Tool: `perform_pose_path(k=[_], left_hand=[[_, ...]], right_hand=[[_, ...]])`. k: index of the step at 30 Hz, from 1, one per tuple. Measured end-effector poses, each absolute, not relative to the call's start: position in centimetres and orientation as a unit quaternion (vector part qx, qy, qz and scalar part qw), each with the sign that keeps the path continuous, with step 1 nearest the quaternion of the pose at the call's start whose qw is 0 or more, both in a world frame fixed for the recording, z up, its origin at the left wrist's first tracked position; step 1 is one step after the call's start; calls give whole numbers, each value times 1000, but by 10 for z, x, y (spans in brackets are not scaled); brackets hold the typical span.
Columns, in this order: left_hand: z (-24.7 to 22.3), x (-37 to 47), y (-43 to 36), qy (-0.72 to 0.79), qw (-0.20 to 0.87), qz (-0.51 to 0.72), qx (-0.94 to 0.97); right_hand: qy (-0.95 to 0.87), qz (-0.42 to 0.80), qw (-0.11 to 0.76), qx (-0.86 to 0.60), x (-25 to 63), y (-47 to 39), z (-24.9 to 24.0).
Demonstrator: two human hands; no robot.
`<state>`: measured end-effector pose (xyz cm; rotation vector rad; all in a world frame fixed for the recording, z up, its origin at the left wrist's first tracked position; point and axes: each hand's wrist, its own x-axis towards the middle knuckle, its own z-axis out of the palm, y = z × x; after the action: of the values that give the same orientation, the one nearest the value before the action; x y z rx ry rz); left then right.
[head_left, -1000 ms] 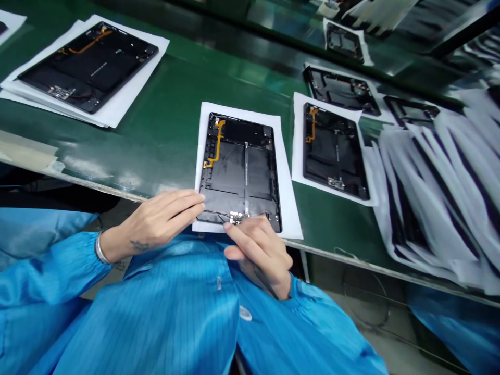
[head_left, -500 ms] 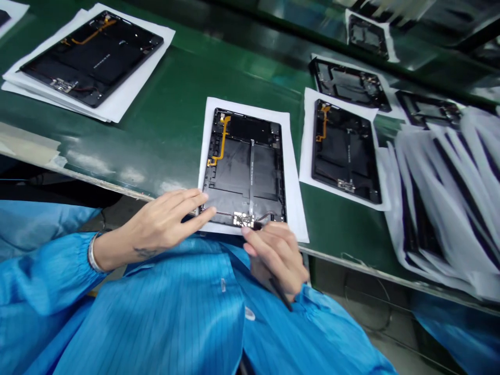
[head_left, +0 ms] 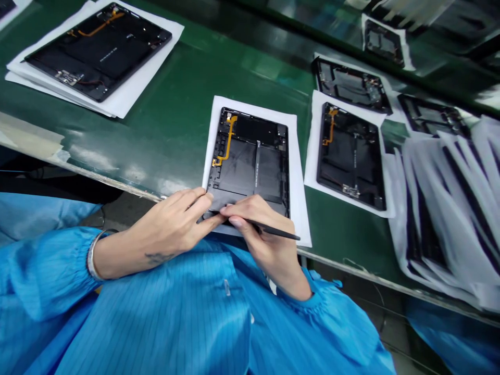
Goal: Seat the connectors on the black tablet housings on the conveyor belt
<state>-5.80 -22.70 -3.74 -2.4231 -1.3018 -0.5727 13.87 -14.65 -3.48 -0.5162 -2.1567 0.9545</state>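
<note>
An opened black tablet housing (head_left: 242, 177), with an orange flex cable (head_left: 230, 140) along its left side, lies on a white sheet (head_left: 300, 208) in front of me. My left hand (head_left: 179, 221) rests at the housing's lower left corner, fingers apart, some of them bent. Over the lower edge, my right hand (head_left: 261, 229) pinches a slim black tool (head_left: 279, 232), whose exact kind I cannot make out. Its working end is hidden near my left fingertips. The right hand covers the small circuit board at the lower edge.
Another open housing (head_left: 105, 52) lies on stacked sheets at the left. To the right are a similar housing (head_left: 351, 156), further frames (head_left: 351, 83) behind it, and a pile of white-wrapped parts (head_left: 441, 208). The green bench's front edge (head_left: 156, 197) runs close to my body.
My right hand has moved left and up from the small circuit board to beside my left fingertips, and the tool has swung towards level. The left hand has shifted slightly right.
</note>
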Motion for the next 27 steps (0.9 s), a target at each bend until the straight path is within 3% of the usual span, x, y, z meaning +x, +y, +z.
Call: perform_pose_path(k=[12,18,24,27], left_hand=[[-54,-84,-234,-426,115,-233,-866],[-38,-72,-227,-428,153,-180,-872],[-33,-57,-214,-389,159,-221,-880],[-33,-53,-213,-383,182,-219,-879]], right_hand=[[-869,340,302,-196,151,-142,-25],[-867,306,316,-235,172,-143,-21],[-871,280,339,-219,173,-146,-25],[-895,249,307,-205,175,-150,-25]])
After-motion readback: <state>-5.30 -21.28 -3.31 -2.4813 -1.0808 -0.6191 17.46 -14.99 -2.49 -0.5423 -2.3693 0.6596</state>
